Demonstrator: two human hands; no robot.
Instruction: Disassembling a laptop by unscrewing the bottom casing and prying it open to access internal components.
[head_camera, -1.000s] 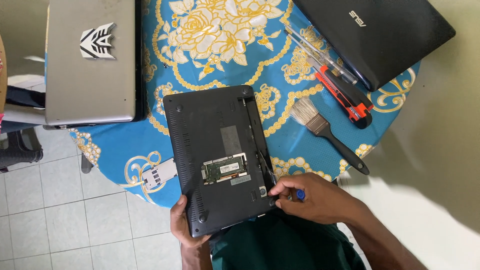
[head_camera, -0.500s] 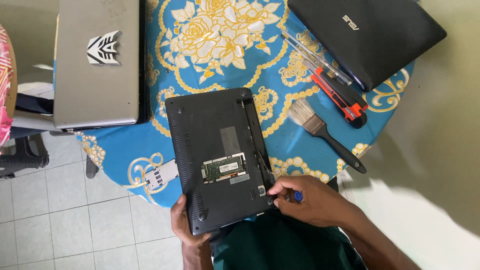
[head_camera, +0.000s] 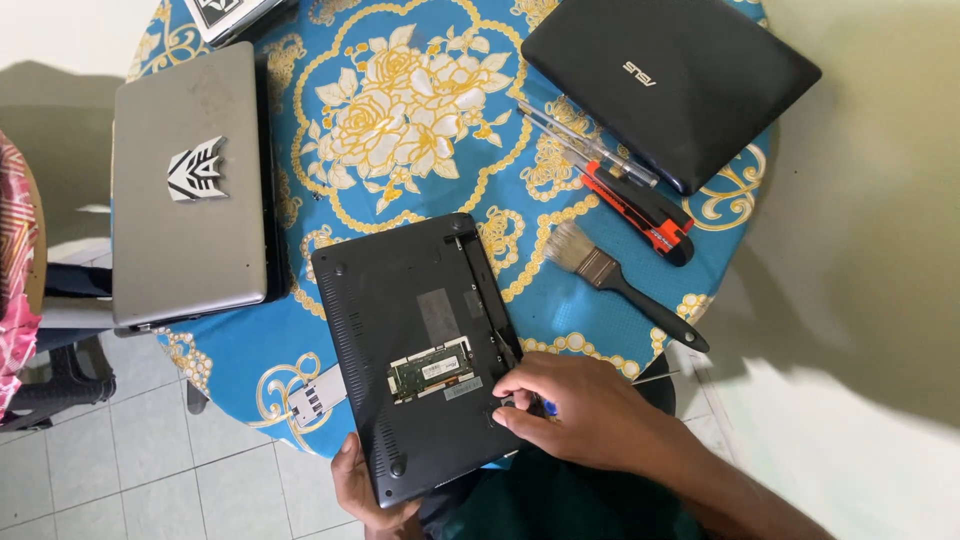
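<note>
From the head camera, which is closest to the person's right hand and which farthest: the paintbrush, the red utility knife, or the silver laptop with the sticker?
Measured from the right hand, which rests on the upturned black laptop:
1. Paintbrush, just above the hand, on the tablecloth.
2. Red utility knife, farther up, beside the closed black laptop.
3. Silver laptop, far across at the table's left edge.

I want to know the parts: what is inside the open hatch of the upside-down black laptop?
A green circuit board lies in the open hatch of the black laptop. Nothing beneath the board is visible.
</note>
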